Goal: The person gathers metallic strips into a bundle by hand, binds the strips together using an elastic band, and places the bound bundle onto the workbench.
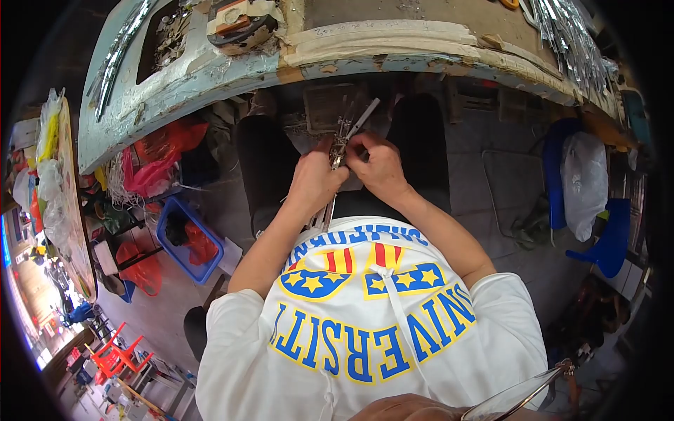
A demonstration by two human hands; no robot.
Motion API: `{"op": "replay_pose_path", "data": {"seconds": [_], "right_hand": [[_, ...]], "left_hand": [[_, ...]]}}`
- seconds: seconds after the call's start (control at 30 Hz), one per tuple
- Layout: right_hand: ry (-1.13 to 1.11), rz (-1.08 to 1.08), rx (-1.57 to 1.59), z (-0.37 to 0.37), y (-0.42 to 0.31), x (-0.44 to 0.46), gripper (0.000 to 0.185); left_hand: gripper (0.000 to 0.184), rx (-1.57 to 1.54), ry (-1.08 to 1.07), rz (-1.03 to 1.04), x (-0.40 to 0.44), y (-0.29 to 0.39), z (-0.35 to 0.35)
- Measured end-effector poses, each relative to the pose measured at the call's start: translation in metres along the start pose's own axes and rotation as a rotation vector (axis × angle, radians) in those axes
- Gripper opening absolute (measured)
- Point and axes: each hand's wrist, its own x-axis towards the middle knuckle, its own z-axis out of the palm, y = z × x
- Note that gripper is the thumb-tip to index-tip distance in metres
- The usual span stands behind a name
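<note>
Over my lap, my left hand is closed around a narrow bundle of shiny metal strips. The bundle's lower ends come out below the hand, near my shirt, and its upper ends point toward the bench. My right hand is at the bundle's right side, with its fingers bent and pinched together. What lies between those fingertips is too small to make out. A pale flat strip sticks out up and to the right from the bundle's top.
A worn workbench spans the front, with loose metal strips at its right and more strips at its left. A round clamp-like fixture sits on it. A blue bin is left; a blue chair is right.
</note>
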Motion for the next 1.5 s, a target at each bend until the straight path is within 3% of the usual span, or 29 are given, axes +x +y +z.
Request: {"op": "replay_pose_path", "data": {"seconds": [0.1,0.3,0.4,0.5,0.6,0.73,0.83,0.93,1.07,1.1,1.2,1.33,1.43,1.5], "right_hand": [[-0.061,0.140,0.102,-0.005,-0.003,0.001,0.014],[-0.183,0.223,0.391,-0.012,0.006,-0.006,0.015],[-0.230,0.307,0.790,-0.016,-0.002,-0.006,0.011],[-0.415,0.431,1.090,-0.026,0.007,-0.005,0.012],[-0.553,0.431,0.991,-0.034,0.032,-0.002,0.016],[-0.437,0.311,0.139,-0.034,0.049,0.006,0.017],[-0.130,0.045,0.191,-0.034,0.056,0.028,0.016],[-0.148,0.106,0.289,-0.052,0.041,0.038,0.014],[-0.140,-0.104,0.288,-0.071,-0.011,0.038,0.009],[-0.137,-0.063,0.189,-0.074,-0.016,0.039,0.009],[-0.028,0.037,0.314,-0.070,-0.017,0.050,0.012],[-0.239,0.013,0.214,-0.066,-0.036,0.048,0.010],[-0.264,-0.432,0.023,-0.058,-0.056,0.046,0.010],[-0.303,-0.569,-0.107,-0.060,-0.061,0.039,0.012]], "left_hand": [[0.045,-0.095,0.018,0.045,0.003,-0.008,0.001],[0.041,-0.397,-0.109,-0.121,0.012,-0.029,0.001],[0.037,-0.625,-0.166,-0.132,0.016,-0.038,0.000],[0.033,-0.805,-0.196,-0.204,0.019,-0.047,-0.004],[0.030,-1.131,-0.241,-0.347,0.015,-0.034,-0.019],[0.031,-1.290,-0.369,-0.398,0.010,-0.033,-0.021],[0.036,-1.312,-0.556,-0.293,0.007,-0.028,-0.014],[0.037,-1.016,-0.497,-0.262,0.014,-0.033,-0.024],[0.041,-0.360,-0.422,-0.094,0.018,-0.036,-0.022],[0.041,-0.252,-0.411,-0.031,0.019,-0.034,-0.021],[0.041,-0.012,-0.412,0.091,0.020,-0.026,-0.023],[0.038,0.246,-0.404,0.227,0.018,-0.031,-0.019],[0.045,0.189,-0.480,0.125,0.020,-0.032,-0.017],[0.047,-0.153,-0.489,-0.034,0.024,-0.043,-0.025]]}}
